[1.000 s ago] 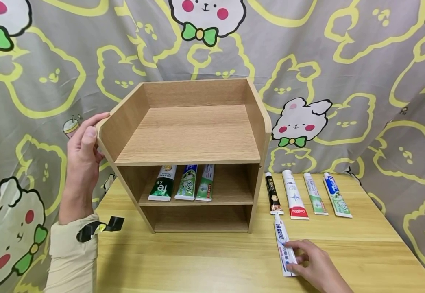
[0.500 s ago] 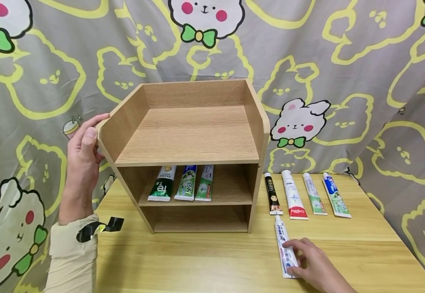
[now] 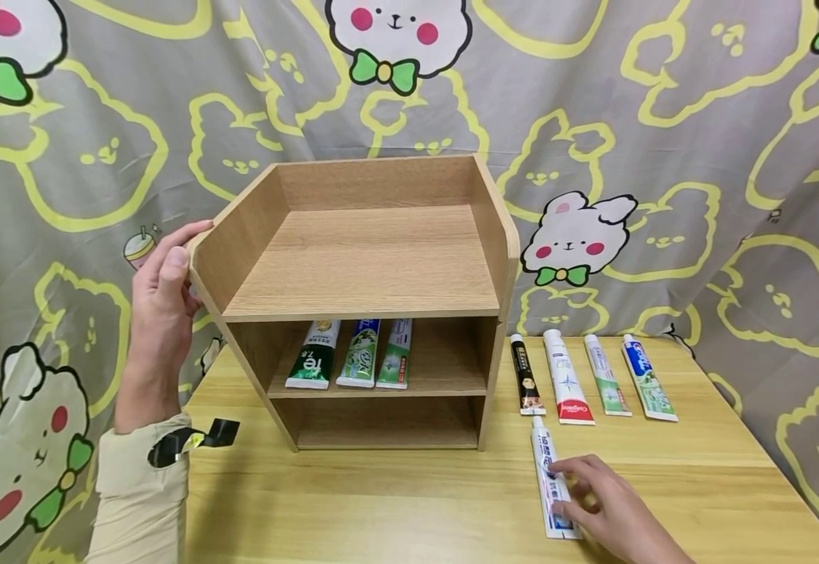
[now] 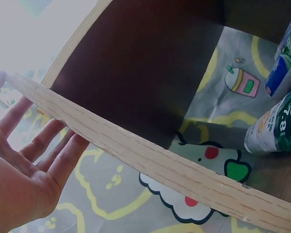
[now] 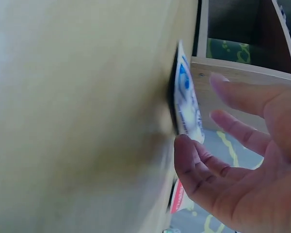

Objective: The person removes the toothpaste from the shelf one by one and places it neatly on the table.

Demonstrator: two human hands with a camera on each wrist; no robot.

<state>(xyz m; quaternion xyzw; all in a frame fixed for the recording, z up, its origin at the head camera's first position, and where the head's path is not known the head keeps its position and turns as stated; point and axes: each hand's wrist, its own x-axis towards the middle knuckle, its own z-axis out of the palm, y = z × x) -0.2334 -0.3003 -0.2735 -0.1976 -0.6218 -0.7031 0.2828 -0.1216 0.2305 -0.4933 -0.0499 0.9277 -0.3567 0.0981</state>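
Note:
In the head view my left hand (image 3: 162, 305) grips the upper left side panel of a wooden shelf unit (image 3: 367, 258); the left wrist view has its fingers (image 4: 63, 155) behind the panel edge. My right hand (image 3: 610, 501) is at the lower part of a white toothpaste tube (image 3: 549, 474) with blue lettering, which lies flat on the table. In the right wrist view its thumb and fingers are spread apart, and one fingertip (image 5: 184, 143) is at the tube's edge. Whether it touches I cannot tell.
Several toothpaste tubes lie in a row right of the shelf: a black one (image 3: 525, 376), a white and red one (image 3: 566, 376), a green and white one (image 3: 608, 376), a blue and green one (image 3: 649, 380). Three tubes, including a dark green one (image 3: 313, 356), rest on the middle shelf. A patterned curtain (image 3: 409, 117) hangs behind.
The white tube lies very slightly nearer to me than a second ago, and my right hand has shifted a little beside it. My left hand stays on the shelf panel.

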